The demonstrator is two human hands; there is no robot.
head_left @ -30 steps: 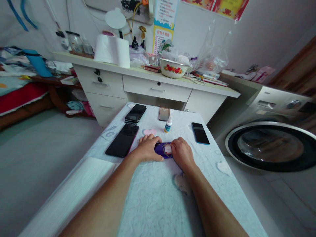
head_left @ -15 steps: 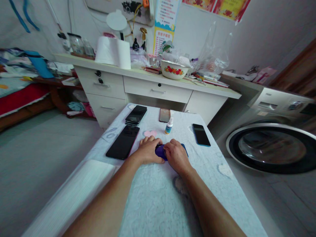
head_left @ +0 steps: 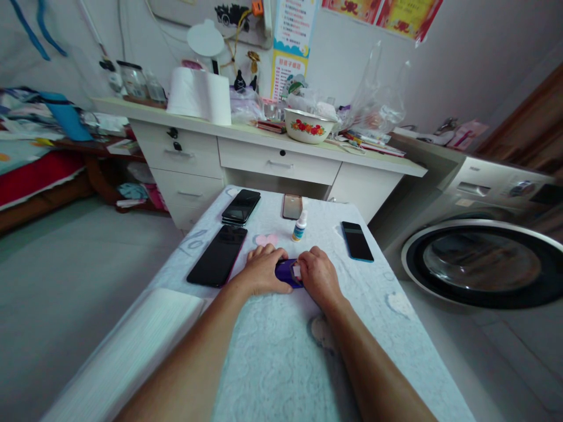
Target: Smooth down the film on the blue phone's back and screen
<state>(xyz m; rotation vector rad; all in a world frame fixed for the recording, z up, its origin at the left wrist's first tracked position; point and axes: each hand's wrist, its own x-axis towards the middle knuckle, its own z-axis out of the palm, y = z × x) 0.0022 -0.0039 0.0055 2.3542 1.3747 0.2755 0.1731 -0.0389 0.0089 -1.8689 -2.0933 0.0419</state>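
A purple phone [head_left: 285, 273] lies flat on the covered table between my hands, its right part hidden. My left hand [head_left: 265, 271] grips its left end, with thumb and fingers on opposite edges. Over the right part is my right hand [head_left: 320, 276], fingers curled. By those fingertips shows a small white piece [head_left: 297, 271], which looks like a pad or folded wipe; its exact kind is unclear. A small white spray bottle [head_left: 299, 226] with a blue and yellow label stands just beyond my hands.
A large black phone [head_left: 217, 256] and stacked phones [head_left: 241, 206] lie to the left. Beyond the bottle is a phone case [head_left: 292, 207]; another phone [head_left: 357, 241] lies right. White folded material [head_left: 132, 346] borders the table's left. A washing machine [head_left: 492, 193] stands at right, its door open.
My right hand has shifted slightly right over the purple phone, and a white piece now shows by its fingertips. My left hand keeps its grip. The view has moved slightly.
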